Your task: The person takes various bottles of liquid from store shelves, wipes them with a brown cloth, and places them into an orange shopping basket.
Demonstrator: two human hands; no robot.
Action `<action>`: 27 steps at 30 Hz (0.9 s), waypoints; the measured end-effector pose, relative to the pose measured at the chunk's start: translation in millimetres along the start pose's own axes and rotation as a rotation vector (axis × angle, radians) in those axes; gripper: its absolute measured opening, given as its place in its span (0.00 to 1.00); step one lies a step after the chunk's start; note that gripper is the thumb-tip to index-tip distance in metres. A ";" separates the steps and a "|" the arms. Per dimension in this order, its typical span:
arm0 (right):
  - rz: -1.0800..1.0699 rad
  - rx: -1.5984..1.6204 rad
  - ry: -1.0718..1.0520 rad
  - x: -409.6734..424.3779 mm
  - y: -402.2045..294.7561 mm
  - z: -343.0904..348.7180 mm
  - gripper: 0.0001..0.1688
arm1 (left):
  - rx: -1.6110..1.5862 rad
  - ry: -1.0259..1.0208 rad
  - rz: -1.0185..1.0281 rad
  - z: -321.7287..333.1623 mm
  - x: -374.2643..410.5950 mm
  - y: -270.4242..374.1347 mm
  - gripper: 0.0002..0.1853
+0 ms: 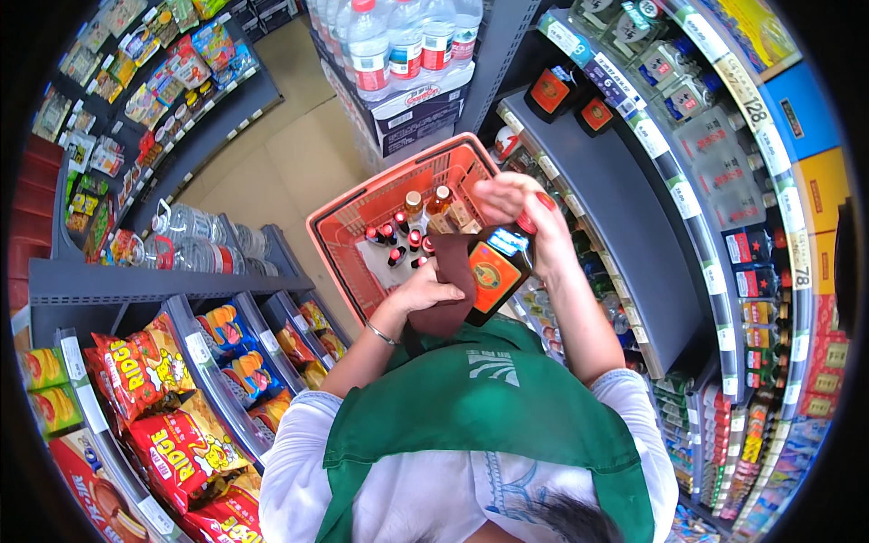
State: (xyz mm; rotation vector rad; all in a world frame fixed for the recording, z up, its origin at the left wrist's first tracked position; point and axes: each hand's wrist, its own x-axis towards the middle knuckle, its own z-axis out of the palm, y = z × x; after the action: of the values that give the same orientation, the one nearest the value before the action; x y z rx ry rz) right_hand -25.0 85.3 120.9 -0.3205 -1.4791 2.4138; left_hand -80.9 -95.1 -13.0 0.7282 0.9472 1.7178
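My right hand (543,224) grips a dark glass bottle (499,271) with an orange label by its red-capped neck, tilted in front of my green apron. A brown cloth (451,288) is bunched in my left hand (434,288), its folds lying against the bottle's left side. Just beyond both hands is an orange plastic shopping basket (353,183), in which stand several small dark bottles with red caps (414,239) and amber bottles with pale caps (413,203). At the right, two similar orange-label bottles (550,93) stand on a grey shelf (611,197).
Stacked cartons (421,112) topped with water bottles (404,51) rise behind the basket. Shelves of clear bottles (679,95) line the right side. To the left are water jugs (197,254) and racks of red chip bags (180,448). Tiled floor (299,149) shows between shelves.
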 end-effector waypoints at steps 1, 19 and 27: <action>0.092 0.005 -0.060 7.4 -3.5 0.1 0.17 | 0.041 0.201 -0.046 -5.4 -1.8 -14.4 0.34; -0.086 -0.918 -0.181 37.7 107.6 67.1 0.21 | -1.060 1.020 0.071 -51.0 -99.2 -73.0 0.27; -0.349 -1.223 -0.443 70.2 216.0 80.2 0.27 | 0.523 0.989 0.095 -47.6 -162.5 -62.1 0.28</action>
State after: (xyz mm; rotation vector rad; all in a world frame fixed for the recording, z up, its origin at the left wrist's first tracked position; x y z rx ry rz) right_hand -145.6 -48.8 -38.7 0.2546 -2.7624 1.0865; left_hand -39.0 -249.4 -96.5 0.1844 2.1145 1.9377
